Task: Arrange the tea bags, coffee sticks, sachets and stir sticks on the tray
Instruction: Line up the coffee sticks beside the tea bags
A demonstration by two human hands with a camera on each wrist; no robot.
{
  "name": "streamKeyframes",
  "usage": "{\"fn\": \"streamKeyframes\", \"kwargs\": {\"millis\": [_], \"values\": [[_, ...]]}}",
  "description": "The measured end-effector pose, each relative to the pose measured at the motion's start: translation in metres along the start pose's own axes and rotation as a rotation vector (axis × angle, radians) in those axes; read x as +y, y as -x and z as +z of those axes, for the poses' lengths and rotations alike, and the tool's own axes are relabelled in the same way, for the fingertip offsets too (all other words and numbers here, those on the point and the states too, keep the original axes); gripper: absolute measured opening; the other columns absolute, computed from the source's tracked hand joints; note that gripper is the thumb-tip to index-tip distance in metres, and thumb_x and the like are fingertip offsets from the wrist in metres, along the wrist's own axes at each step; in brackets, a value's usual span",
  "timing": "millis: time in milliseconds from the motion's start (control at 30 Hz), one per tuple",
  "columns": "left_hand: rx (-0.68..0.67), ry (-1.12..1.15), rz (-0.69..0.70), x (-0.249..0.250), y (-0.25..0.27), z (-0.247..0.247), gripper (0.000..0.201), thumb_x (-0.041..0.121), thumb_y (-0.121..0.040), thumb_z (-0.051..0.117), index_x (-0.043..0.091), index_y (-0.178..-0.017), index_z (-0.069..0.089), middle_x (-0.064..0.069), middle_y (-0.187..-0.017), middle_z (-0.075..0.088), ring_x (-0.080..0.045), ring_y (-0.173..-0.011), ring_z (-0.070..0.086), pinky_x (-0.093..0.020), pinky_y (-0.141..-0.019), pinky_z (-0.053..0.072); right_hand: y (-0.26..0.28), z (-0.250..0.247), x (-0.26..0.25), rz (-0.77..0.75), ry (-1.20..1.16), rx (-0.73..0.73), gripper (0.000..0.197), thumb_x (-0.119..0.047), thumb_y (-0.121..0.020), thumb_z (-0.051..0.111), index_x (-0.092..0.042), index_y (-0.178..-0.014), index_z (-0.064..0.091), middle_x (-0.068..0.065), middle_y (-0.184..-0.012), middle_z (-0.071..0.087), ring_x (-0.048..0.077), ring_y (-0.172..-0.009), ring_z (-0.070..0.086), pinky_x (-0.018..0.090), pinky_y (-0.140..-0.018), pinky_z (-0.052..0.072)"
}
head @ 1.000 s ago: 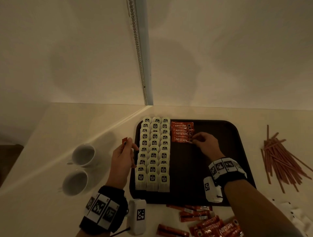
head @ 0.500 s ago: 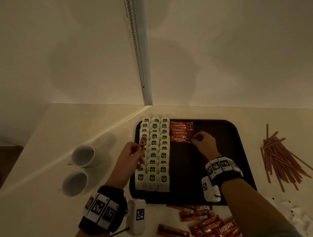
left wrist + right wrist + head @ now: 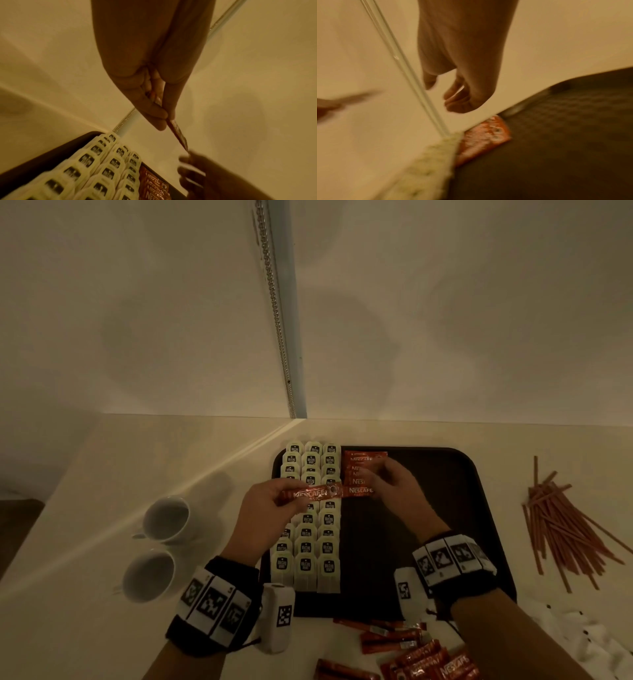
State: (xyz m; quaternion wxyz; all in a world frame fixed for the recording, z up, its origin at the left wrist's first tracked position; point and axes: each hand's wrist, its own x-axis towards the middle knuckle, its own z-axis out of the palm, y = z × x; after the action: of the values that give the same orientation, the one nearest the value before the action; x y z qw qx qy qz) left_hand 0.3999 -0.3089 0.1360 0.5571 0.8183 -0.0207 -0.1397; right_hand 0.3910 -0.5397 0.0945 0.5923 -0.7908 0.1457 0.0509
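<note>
Over the tea bags (image 3: 310,522), left hand (image 3: 265,510) now holds a coffee stick (image 3: 313,494) flat and crosswise; a second ago it was upright at the tray's left edge, near the cups. Stick has travelled right, its far end now close to the right hand (image 3: 394,491). Right hand has lifted a little off the laid sticks (image 3: 359,474), where it was pressing before.

Left wrist view: thumb and fingers (image 3: 154,112) pinch the stick (image 3: 177,133) near one end; the rest juts out past the fingertips toward the right hand (image 3: 193,170). Cannot tell if the right hand touches the stick's tip. Right wrist view: right hand (image 3: 462,86) holds nothing, fingers (image 3: 458,102) loosely curled, thumb apart, above the laid sticks (image 3: 482,138); blurred.

Tray (image 3: 445,508) dark, on a pale counter (image 3: 137,474) against a pale wall. Tea bags fill the left part in three columns, laid sticks just beside them at the far end. Off the tray: two white cups (image 3: 157,549) left, stir sticks (image 3: 561,529) right, loose coffee sticks (image 3: 404,652) at the near edge, white sachets (image 3: 589,638) near right. Dim warm light.
</note>
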Motion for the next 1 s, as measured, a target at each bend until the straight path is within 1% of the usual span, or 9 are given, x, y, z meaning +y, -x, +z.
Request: {"fn": "streamKeyframes", "kwargs": {"millis": [67,133,233,333,467,567,700,833,1000], "values": [[-0.015,-0.028,0.072,0.008,-0.002,0.002,0.024,0.005,-0.078,0.074,0.026,-0.09,0.071,0.004,-0.082,0.073,-0.01,-0.073,0.07,-0.019,-0.073,0.054,0.016,0.012,-0.022,-0.05,-0.161,-0.218,0.021,-0.024,-0.089,0.059,-0.024,-0.11,0.058,-0.001,-0.107,0.061,0.015,-0.096,0.063,0.028,-0.078,0.055],[-0.024,-0.073,0.162,0.016,-0.002,0.005,0.024,0.009,-0.078,0.076,0.031,-0.086,0.071,0.012,-0.083,0.071,-0.003,-0.077,0.068,-0.015,-0.075,0.052,0.025,0.022,-0.035,-0.09,-0.254,-0.302,0.025,-0.018,-0.087,0.062,-0.021,-0.111,0.058,-0.002,-0.1,0.064,0.012,-0.089,0.065,0.025,-0.073,0.054],[-0.003,-0.089,0.239,0.024,-0.001,0.008,0.021,0.013,-0.078,0.077,0.032,-0.085,0.072,0.013,-0.082,0.072,-0.003,-0.08,0.068,-0.017,-0.074,0.053,0.031,0.03,-0.044,-0.115,-0.314,-0.27,0.022,-0.012,-0.084,0.065,-0.015,-0.105,0.06,0.002,-0.089,0.066,0.012,-0.075,0.064,0.023,-0.067,0.053],[0.008,0.028,0.183,0.024,0.001,0.007,0.022,0.005,-0.076,0.076,0.026,-0.08,0.071,0.01,-0.072,0.072,-0.009,-0.07,0.07,-0.018,-0.066,0.055,0.032,0.03,-0.049,-0.159,-0.32,-0.246,0.013,-0.005,-0.083,0.064,-0.012,-0.094,0.063,0.005,-0.083,0.066,0.01,-0.066,0.063,0.019,-0.063,0.053],[-0.027,0.126,0.123,0.022,0.004,0.003,0.016,0.003,-0.075,0.077,0.014,-0.086,0.073,0.004,-0.074,0.074,-0.012,-0.07,0.071,-0.016,-0.065,0.053,0.035,0.027,-0.054,-0.198,-0.278,-0.236,0.009,-0.001,-0.082,0.064,-0.007,-0.089,0.065,0.001,-0.081,0.066,0.007,-0.066,0.062,0.017,-0.065,0.053],[-0.044,0.214,0.098,0.024,0.006,0.003,0.015,0.007,-0.077,0.076,0.008,-0.092,0.074,-0.005,-0.08,0.075,-0.014,-0.075,0.071,-0.018,-0.067,0.054,0.036,0.025,-0.058,-0.207,-0.253,-0.23,0.011,-0.007,-0.083,0.066,-0.006,-0.094,0.064,0.001,-0.084,0.066,0.008,-0.069,0.062,0.018,-0.067,0.053],[-0.014,0.331,0.064,0.026,0.007,0.008,0.014,0.008,-0.084,0.068,0.001,-0.095,0.073,-0.013,-0.085,0.074,-0.025,-0.081,0.072,-0.024,-0.072,0.057,0.035,0.024,-0.063,-0.206,-0.226,-0.228,0.011,-0.006,-0.084,0.065,-0.003,-0.095,0.064,-0.001,-0.082,0.065,0.004,-0.067,0.062,0.016,-0.064,0.051],[0.007,0.412,0.019,0.027,0.007,0.005,0.014,0.009,-0.079,0.071,0.012,-0.093,0.074,-0.011,-0.087,0.075,-0.023,-0.082,0.072,-0.025,-0.075,0.057,0.034,0.017,-0.06,-0.156,-0.264,-0.17,0.011,-0.008,-0.084,0.064,-0.012,-0.093,0.067,0.003,-0.093,0.067,0.011,-0.084,0.066,0.023,-0.076,0.055],[0.034,0.339,0.052,0.023,0.006,0.003,0.017,0.004,-0.077,0.073,0.019,-0.086,0.074,-0.004,-0.086,0.075,-0.02,-0.085,0.072,-0.027,-0.08,0.055,0.035,0.012,-0.058,-0.139,-0.203,-0.137,0.014,-0.008,-0.082,0.066,-0.016,-0.094,0.068,0.011,-0.093,0.068,0.02,-0.088,0.068,0.027,-0.08,0.057]]}}
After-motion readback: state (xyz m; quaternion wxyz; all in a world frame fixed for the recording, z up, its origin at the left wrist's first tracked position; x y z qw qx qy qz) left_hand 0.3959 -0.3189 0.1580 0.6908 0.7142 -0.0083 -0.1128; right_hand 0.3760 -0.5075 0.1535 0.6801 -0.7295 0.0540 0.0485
